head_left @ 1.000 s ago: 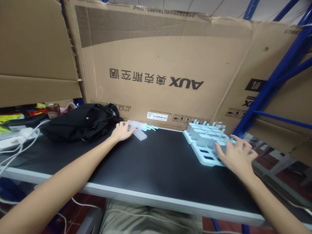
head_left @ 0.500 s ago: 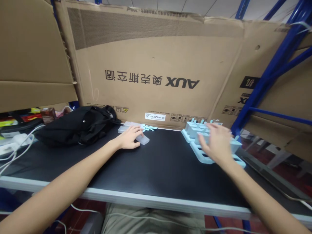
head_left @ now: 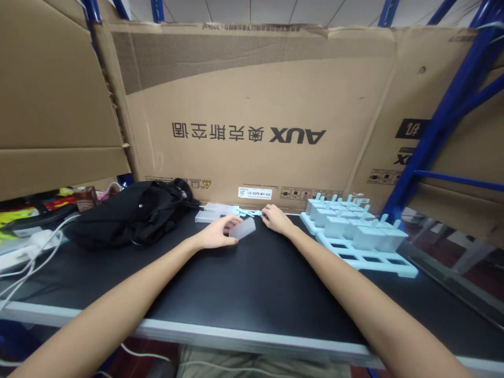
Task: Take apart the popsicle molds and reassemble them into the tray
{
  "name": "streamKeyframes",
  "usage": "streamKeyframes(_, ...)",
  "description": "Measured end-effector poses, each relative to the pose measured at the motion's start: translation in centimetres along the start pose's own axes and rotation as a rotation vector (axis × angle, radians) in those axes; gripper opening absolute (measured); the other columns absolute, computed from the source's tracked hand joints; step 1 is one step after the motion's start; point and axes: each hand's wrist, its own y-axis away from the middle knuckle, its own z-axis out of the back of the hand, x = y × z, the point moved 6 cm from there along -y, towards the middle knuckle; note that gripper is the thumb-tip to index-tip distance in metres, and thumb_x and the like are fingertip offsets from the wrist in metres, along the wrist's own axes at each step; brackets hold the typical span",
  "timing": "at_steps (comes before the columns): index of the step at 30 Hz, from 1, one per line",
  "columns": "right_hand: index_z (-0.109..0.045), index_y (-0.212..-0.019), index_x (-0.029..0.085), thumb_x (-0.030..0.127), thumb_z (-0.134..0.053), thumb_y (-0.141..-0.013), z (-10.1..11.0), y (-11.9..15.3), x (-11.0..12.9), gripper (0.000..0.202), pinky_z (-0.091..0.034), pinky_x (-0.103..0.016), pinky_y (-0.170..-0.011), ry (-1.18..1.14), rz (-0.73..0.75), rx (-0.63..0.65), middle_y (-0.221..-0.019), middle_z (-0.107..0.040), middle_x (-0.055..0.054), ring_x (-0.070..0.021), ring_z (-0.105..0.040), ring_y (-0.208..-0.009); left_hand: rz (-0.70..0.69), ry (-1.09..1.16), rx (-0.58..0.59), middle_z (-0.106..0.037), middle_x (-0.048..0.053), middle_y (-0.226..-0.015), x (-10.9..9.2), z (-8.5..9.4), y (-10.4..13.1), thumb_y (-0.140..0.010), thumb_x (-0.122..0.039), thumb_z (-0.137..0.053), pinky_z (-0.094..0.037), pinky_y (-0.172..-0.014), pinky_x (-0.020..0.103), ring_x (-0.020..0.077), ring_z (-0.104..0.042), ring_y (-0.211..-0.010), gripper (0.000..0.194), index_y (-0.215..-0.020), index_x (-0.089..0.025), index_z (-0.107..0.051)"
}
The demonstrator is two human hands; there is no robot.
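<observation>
My left hand grips a clear plastic ice pop mould, tilted just above the black tabletop. More clear moulds lie behind that hand. Against the cardboard, several light blue ice pop sticks are heaped together. My right hand reaches to the right end of this heap, its fingers pinched on a stick that they mostly hide. Over on the right stands a light blue mould rack, with moulds in its rear and middle slots and stick handles poking up.
A black bag rests at the back left, near white cables and a power strip. Tall cardboard walls off the back. A blue metal post rises behind the rack on the right. The table's pale front edge runs across below.
My right hand has left the rack and moved left to the sticks. My left hand has raised and tilted the clear mould off the table. The view has shifted slightly.
</observation>
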Motion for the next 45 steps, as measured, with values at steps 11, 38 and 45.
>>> streamKeyframes(11, -0.066, -0.082, 0.017, 0.025, -0.063, -0.082, 2.9, 3.7, 3.5, 0.009, -0.045, -0.028, -0.079, -0.223, 0.184, 0.127, -0.089, -0.068, -0.004, -0.0164, -0.060, -0.084, 0.151, 0.161, -0.281, -0.065, 0.007, -0.100, 1.3, 1.9, -0.2, -0.075, -0.049, -0.075, -0.054, -0.074, 0.035, 0.0206, -0.064, -0.086, 0.058, -0.117, -0.018, -0.052)
streamKeyframes(38, -0.069, -0.082, 0.018, 0.028, -0.061, -0.077, 3.0, 4.8, 6.7, 0.014, -0.044, -0.026, -0.068, -0.488, -0.043, 0.252, -0.077, -0.067, -0.002, -0.0144, -0.061, -0.072, 0.025, 0.345, -0.153, -0.062, 0.012, -0.124, 1.1, 0.1, -0.8, -0.085, -0.039, -0.067, -0.051, -0.093, 0.039, 0.0240, -0.062, -0.111, 0.052, -0.128, -0.018, -0.047)
streamKeyframes(45, -0.067, -0.083, 0.016, 0.040, -0.068, -0.076, 3.6, 5.3, 6.5, 0.026, -0.039, -0.024, -0.059, -0.603, 0.009, 0.344, -0.071, -0.059, 0.000, -0.0111, -0.051, -0.063, 0.012, 0.326, -0.167, -0.063, 0.014, -0.127, 1.2, 0.4, -0.9, -0.085, -0.040, -0.067, -0.047, -0.103, 0.046, 0.0270, -0.060, -0.119, 0.051, -0.127, -0.017, -0.049)
